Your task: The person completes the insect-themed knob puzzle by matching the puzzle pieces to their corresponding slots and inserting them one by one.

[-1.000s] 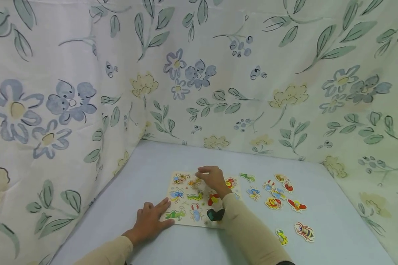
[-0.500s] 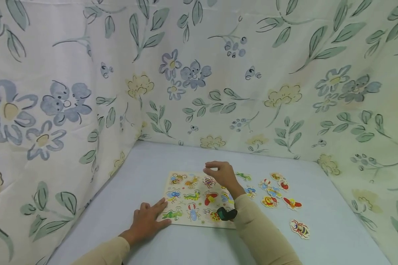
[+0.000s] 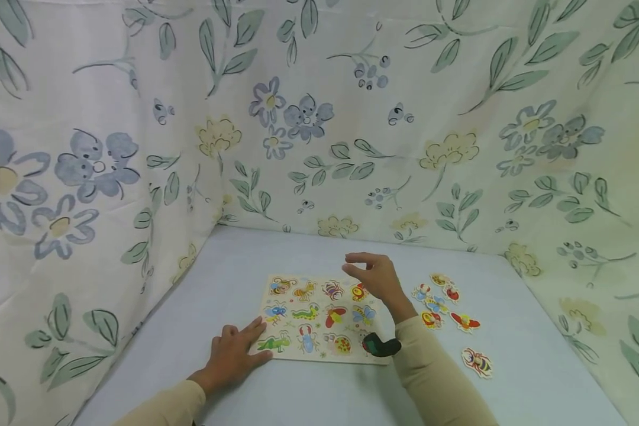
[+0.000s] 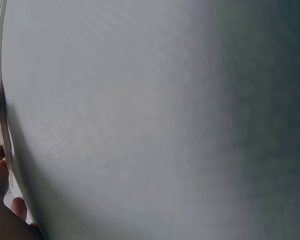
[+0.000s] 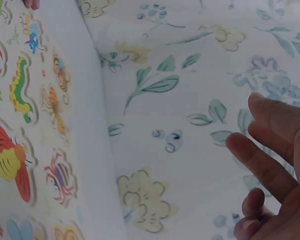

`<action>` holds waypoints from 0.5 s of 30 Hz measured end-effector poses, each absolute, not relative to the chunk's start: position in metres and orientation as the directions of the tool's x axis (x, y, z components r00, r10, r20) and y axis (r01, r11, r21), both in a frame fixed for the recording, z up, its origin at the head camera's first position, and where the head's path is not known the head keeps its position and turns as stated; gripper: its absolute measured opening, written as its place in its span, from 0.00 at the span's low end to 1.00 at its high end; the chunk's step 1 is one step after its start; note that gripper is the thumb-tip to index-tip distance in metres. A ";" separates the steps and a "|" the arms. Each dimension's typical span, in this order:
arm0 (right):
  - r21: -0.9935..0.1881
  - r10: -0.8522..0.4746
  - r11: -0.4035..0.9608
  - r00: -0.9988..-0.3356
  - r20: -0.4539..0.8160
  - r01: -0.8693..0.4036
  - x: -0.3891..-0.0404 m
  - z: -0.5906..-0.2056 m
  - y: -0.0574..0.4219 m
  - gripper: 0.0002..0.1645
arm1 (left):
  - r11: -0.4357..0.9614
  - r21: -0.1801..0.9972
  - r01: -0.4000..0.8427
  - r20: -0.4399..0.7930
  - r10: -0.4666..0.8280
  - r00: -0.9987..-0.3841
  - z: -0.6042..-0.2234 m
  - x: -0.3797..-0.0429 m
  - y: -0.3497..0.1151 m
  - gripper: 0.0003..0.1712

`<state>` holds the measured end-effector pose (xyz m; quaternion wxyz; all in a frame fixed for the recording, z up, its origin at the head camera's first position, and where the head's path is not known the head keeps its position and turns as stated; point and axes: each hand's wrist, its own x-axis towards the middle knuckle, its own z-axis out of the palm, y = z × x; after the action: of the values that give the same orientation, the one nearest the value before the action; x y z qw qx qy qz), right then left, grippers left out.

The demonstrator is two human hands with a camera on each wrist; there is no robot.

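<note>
A pale puzzle board (image 3: 309,358) printed with several colourful insects lies flat on the table. My left hand (image 3: 233,352) rests at its lower left, fingers and thumb against the left edge and corner. In the left wrist view only part of that hand (image 4: 0,185) shows, along the board's edge. Above the board's upper right corner, my right hand (image 3: 379,275) hovers with thumb and forefinger apart. Nothing sits between its fingers in the right wrist view, where a printed spider (image 5: 60,179) and caterpillar (image 5: 21,92) show on the board.
Loose insect pieces lie right of the board: a cluster including a ladybird piece (image 3: 451,292), a red-winged piece (image 3: 465,322), and a spider-like piece (image 3: 477,362) nearer the front. The right sleeve (image 3: 439,370) covers part of the table. A flowered cloth (image 3: 319,171) rises behind and at the sides.
My right hand has moved right, from over the board's top middle to its upper right corner. It now covers the green piece lying there. My left hand keeps its place on the board.
</note>
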<state>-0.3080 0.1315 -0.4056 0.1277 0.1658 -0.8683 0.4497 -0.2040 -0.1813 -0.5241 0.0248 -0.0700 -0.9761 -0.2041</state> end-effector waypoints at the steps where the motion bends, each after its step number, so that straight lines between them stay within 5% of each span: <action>1: -0.737 -0.174 0.538 -0.910 0.377 -0.408 -0.306 -0.403 0.135 0.17 | 0.906 0.397 0.149 0.079 0.128 -0.989 -0.524 -0.204 -0.181 0.42; 15: -0.748 -0.074 0.550 -0.914 0.398 -0.371 -0.274 -0.386 0.186 0.20 | 0.904 0.399 0.156 0.082 0.134 -0.988 -0.524 -0.205 -0.181 0.43</action>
<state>-0.2738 0.1862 -0.3859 0.1625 0.1284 -0.8653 0.4566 -0.2054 -0.1815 -0.5236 0.0263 -0.0742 -0.9753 -0.2063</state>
